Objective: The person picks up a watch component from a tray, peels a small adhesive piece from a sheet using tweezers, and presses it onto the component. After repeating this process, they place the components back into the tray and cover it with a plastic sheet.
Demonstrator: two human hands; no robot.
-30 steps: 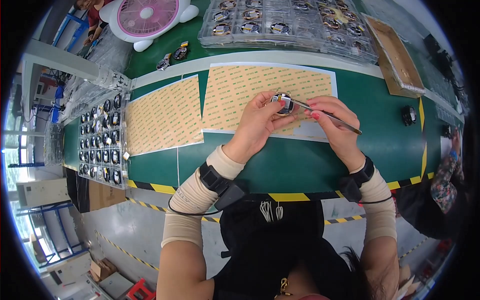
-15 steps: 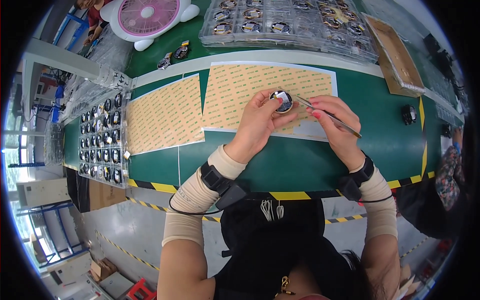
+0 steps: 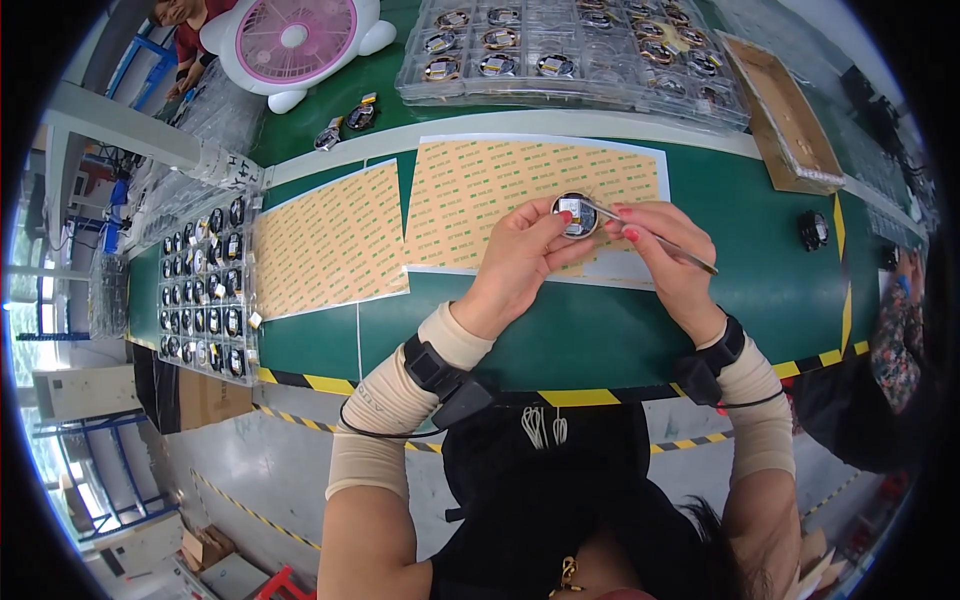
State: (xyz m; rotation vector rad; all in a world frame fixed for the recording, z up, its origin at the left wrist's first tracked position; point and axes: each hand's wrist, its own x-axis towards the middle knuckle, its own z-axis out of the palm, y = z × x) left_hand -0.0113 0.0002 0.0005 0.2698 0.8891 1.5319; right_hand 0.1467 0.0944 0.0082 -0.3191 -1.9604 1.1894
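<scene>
My left hand (image 3: 520, 260) holds a small round black part (image 3: 577, 215) with a pale square patch on its face, above a tan adhesive sheet (image 3: 500, 190). My right hand (image 3: 672, 262) grips thin metal tweezers (image 3: 650, 236), whose tips touch the top of the round part. Both hands are close together over the green table (image 3: 600, 330). Black straps with cables sit on both wrists.
A second tan sheet (image 3: 330, 245) lies to the left. A clear tray of round black parts (image 3: 205, 285) stands at the far left, more clear trays (image 3: 570, 50) at the back. A pink fan (image 3: 290, 40), a cardboard box (image 3: 785, 110) and a loose black part (image 3: 813, 230) are nearby. Another person's sleeve (image 3: 900, 320) shows at right.
Both hands have stayed together over the sheet; the round part has turned slightly in my left hand and the tweezers' tips have shifted on it.
</scene>
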